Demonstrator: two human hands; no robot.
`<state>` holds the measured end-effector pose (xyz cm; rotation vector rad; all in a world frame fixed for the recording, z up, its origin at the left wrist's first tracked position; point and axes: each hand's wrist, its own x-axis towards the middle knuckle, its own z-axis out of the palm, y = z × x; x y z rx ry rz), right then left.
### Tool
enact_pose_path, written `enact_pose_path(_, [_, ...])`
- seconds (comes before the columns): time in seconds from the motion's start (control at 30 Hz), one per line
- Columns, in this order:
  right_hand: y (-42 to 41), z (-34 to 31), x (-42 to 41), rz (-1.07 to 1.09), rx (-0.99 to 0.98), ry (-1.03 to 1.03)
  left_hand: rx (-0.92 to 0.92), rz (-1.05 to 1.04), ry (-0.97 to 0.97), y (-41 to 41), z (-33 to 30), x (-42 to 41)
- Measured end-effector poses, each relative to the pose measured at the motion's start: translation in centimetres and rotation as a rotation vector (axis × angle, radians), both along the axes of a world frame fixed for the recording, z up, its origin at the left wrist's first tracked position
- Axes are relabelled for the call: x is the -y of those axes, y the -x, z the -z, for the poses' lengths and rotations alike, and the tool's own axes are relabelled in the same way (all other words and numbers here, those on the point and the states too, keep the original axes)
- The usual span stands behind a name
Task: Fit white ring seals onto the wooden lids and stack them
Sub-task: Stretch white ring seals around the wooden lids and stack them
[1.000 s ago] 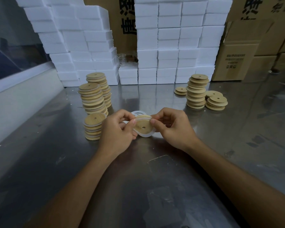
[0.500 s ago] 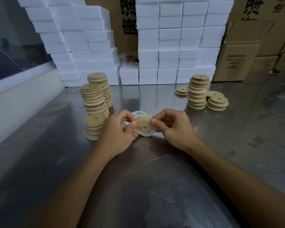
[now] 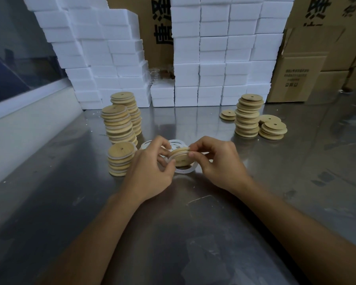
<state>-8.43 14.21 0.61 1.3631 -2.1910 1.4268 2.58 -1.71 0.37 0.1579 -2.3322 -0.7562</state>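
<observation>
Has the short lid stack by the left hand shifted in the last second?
No. The short lid stack keeps its place just in front of the taller stack, its distance from it unchanged; only the camera view drifted slightly.

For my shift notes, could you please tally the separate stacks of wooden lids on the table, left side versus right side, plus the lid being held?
Left stacks: 3, tall back one, tall front one, short one.
Right stacks: 4, tall, small back-left, two low.
Held lid: 1.
Total: 8.
</observation>
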Motion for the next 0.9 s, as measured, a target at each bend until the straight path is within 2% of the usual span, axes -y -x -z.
enact_pose_path(0.2, [-0.7, -0.6, 0.2, -0.071, -0.163, -0.064, 0.125, -0.016, 0.313, 0.4, -0.8, -0.8])
enact_pose_path(0.33, [-0.8, -0.7, 0.3, -0.110, -0.110, -0.047, 0.176, -0.115, 0.360, 0.1, -0.9, -0.7])
enact_pose_path(0.43, [-0.7, -0.6, 0.3, -0.134, -0.024, -0.042, 0.171, -0.074, 0.376, 0.0, -1.0, -0.7])
enact_pose_path(0.53, [-0.7, -0.6, 0.4, -0.146, 0.119, -0.013, 0.221, 0.016, 0.287, 0.2, -0.8, -0.5])
enact_pose_path(0.67, [-0.7, -0.6, 0.2, -0.248, 0.455, 0.104, 0.255, 0.065, -0.015, 0.1, 0.0, -0.9])
enact_pose_path(0.77, [-0.9, -0.7, 0.1, -0.296, 0.702, 0.163, 0.168, 0.115, -0.187, 0.2, 0.3, -1.2])
enact_pose_path(0.9, [-1.0, -1.0, 0.2, -0.298, 0.850, 0.186, 0.062, 0.121, -0.285, 0.5, 0.3, -1.7])
